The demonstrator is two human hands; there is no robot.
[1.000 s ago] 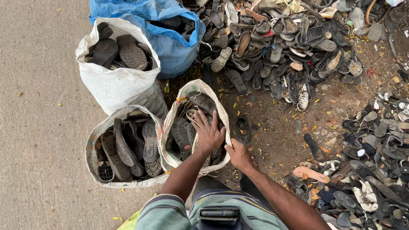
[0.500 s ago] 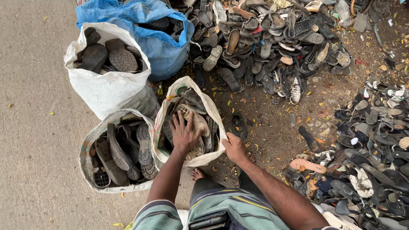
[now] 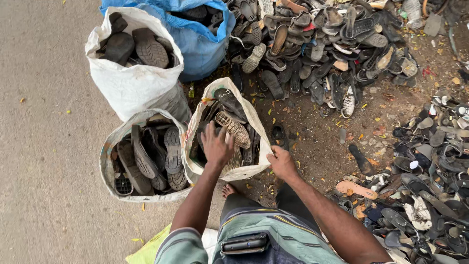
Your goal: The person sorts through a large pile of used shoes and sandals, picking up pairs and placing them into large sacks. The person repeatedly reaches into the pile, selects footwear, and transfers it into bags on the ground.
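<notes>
Far left of frame: bare concrete floor (image 3: pixel 44 146). Upper left, a white sack (image 3: pixel 139 83) packed with dark shoe soles; behind it a blue sack (image 3: pixel 205 46), also stuffed. Lower left, a second white sack (image 3: pixel 110 161) full of black soles standing on edge. Centre, the sack you're working (image 3: pixel 254 129), well filled but not to the rim. Your left hand (image 3: pixel 216 145) is inside it, fingers spread flat, pressing down on the footwear next to a woven tan shoe (image 3: pixel 233 129); not gripping anything. Your right hand (image 3: pixel 281 163) has fingers closed on that sack's rim, holding it open.

Progress, judged: three sacks look full, this one most of the way. Plenty left: a big pile of sandals and soles (image 3: pixel 322 44) upper right, another heap (image 3: pixel 425 186) at right edge.

Hard to tell: what's under your left palm, sack depth, blue sack's contents mostly in shadow. Both piles run off frame.
</notes>
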